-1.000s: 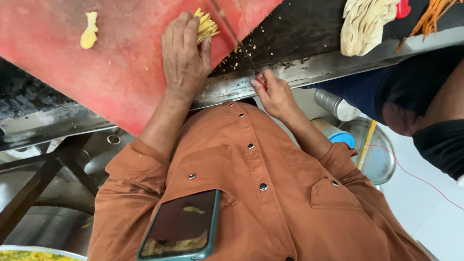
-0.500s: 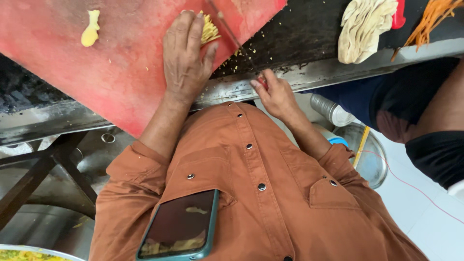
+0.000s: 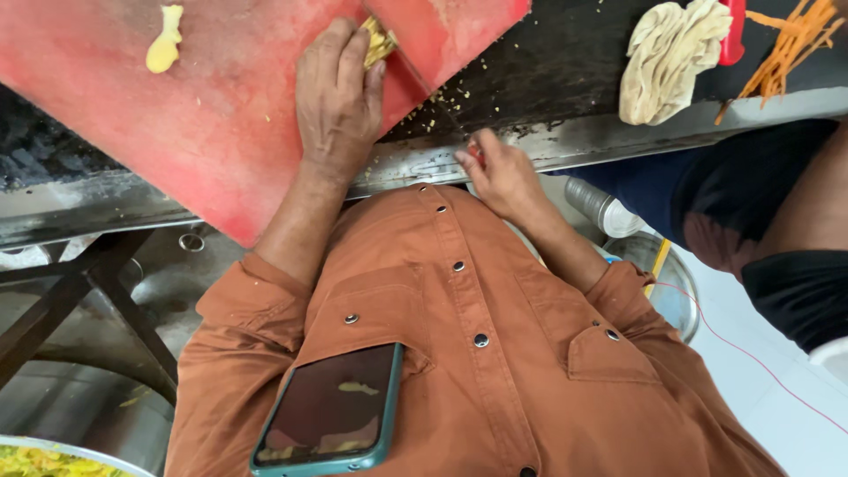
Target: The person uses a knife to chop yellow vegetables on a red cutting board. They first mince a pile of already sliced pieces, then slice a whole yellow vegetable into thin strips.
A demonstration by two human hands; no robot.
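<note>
Seen from the head camera, looking down past an orange snap-button shirt [image 3: 459, 353], a person slices a small bundle of pale yellow strips [image 3: 378, 42] on a red cutting board [image 3: 203, 115] that overhangs the edge of a dark counter [image 3: 548, 88]. The left hand [image 3: 336, 106] lies flat on the board, fingers curled over the bundle and pressing it down, so its grip is closed on the strips. The right hand [image 3: 499, 172] is wrapped around the handle of a knife [image 3: 424, 84], its thin blade running up the board to meet the bundle just beside the left fingertips.

By the look of it, the cut is in mid-stroke. The next pass appears to call for drawing the fingertips back along the bundle, keeping them tucked clear of the edge.

The board is matte and scuffed, dusted with fine yellow crumbs that spill onto the counter's worn metal rim. A knobby peeled yellow piece [image 3: 165, 40] rests well apart at the board's far left. To the right lie a crumpled cream cloth [image 3: 671, 57] and a loose pile of orange shreds [image 3: 786, 40]. A phone [image 3: 331, 411] in a green case sits glossy in the chest pocket. Another person's dark sleeve [image 3: 760, 212] shows at right.
</note>
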